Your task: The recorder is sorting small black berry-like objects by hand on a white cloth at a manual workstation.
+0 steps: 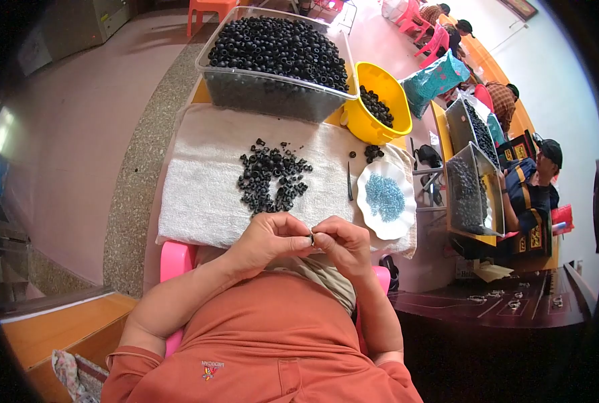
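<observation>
In front of my body, my left hand (pixel 273 238) and my right hand (pixel 343 243) meet fingertip to fingertip. Both pinch a small black piece (pixel 311 239), mostly hidden by the fingers. Just beyond them, a loose pile of small black hollow round pieces (pixel 272 176) lies on a white towel (pixel 199 174). To the right of the pile rests a thin dark pointed tool (pixel 350 181). Beside it, a white scalloped plate (pixel 407 201) holds many tiny clear-blue beads (pixel 385 197). A few black pieces (pixel 372 153) sit above the plate.
A large clear bin (pixel 266 101) full of black pieces stands at the far side, next to a yellow basket (pixel 366 80) with more. To the right are grey bins (pixel 477 191) on another table, and several seated people. A pink chair (pixel 176 260) surrounds me.
</observation>
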### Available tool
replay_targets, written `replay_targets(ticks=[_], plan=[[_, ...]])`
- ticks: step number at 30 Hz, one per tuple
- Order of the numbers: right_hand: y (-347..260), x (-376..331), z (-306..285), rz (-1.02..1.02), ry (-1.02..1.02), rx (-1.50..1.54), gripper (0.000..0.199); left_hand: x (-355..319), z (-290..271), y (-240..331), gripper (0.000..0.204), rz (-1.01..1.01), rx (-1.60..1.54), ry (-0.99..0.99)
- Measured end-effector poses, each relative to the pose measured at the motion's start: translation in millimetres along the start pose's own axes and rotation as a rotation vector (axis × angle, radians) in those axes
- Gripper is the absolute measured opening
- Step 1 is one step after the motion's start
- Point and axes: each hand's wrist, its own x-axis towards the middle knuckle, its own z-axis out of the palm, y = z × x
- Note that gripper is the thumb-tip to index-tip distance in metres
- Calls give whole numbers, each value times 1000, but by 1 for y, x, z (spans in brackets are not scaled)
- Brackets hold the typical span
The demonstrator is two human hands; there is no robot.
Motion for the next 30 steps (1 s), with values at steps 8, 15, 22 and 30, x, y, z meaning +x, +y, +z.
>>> replay_targets(ticks=[8, 15, 22, 30], plan=[[-1, -1, 0, 127, -55, 111, 11, -1, 0, 1, 15, -21, -15, 12], [2, 1, 2, -1, -17, -30, 13, 0, -1, 2, 15, -14, 0, 15], [-18, 3, 20, -220, 58, -406, 20, 0, -1, 2, 13, 15, -80, 95], [-12, 46, -3, -242, 30, -360, 16, -1, -2, 2, 12, 43, -157, 133]])
